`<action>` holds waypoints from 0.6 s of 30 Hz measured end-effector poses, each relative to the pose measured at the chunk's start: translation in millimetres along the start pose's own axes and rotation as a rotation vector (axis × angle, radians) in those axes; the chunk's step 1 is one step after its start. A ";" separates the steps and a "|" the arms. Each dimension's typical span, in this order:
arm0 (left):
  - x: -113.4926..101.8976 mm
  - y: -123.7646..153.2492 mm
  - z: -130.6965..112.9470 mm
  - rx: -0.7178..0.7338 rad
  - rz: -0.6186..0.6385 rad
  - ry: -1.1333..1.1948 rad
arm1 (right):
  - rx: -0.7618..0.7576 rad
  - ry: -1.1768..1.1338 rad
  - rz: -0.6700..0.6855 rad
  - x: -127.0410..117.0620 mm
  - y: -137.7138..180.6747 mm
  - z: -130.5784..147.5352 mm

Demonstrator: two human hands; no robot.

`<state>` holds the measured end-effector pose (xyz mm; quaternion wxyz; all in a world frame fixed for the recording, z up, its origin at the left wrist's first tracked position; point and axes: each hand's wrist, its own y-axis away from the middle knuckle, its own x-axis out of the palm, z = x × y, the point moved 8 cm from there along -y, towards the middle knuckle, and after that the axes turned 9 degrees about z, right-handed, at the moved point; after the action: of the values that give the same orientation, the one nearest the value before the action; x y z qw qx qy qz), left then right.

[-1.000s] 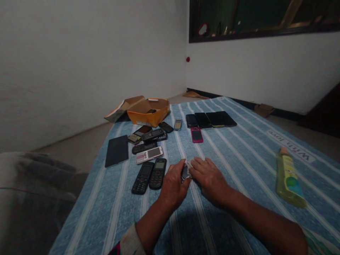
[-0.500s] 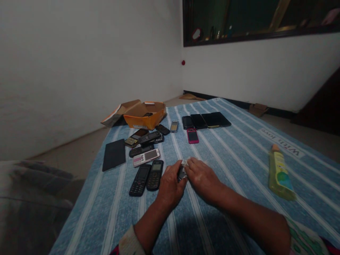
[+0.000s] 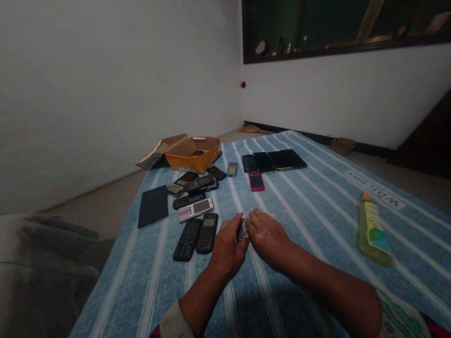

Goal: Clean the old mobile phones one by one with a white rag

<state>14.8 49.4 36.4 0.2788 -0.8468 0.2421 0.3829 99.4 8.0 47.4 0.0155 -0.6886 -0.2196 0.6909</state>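
Note:
Between my hands, low over the striped cloth, is a small dark mobile phone, mostly covered by fingers. My left hand is closed around its left side, the thumb at the near end. My right hand presses a crumpled white wipe against the phone's face; only bits of the wipe show between the fingers. Left of my left hand lie two black keypad phones, side by side. A white and pink phone rests just beyond them.
A blue striped cloth covers the surface. Several more phones lie beside an open orange box. A black tablet is at left. Several dark smartphones and a pink phone lie beyond my hands; a yellow-green bottle lies right.
My right fingers and the white wipe have shifted slightly over the phone, which is still in my left hand. The whole view has moved a little; the other things stay put.

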 end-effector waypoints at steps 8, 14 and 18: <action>3.4 0.2 2.7 -0.018 0.036 0.005 | -0.081 0.001 -0.100 -6.5 17.4 2.3; 3.8 -0.2 4.5 -0.013 0.040 0.009 | -0.119 -0.058 -0.131 -5.5 9.9 3.4; 1.6 2.8 1.9 -0.009 0.028 -0.027 | -0.161 -0.105 -0.175 -5.0 29.0 1.9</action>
<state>13.0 48.3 33.3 0.2728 -0.8394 0.2484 0.3992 106.0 -20.3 42.6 0.0089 -0.6287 -0.3342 0.7021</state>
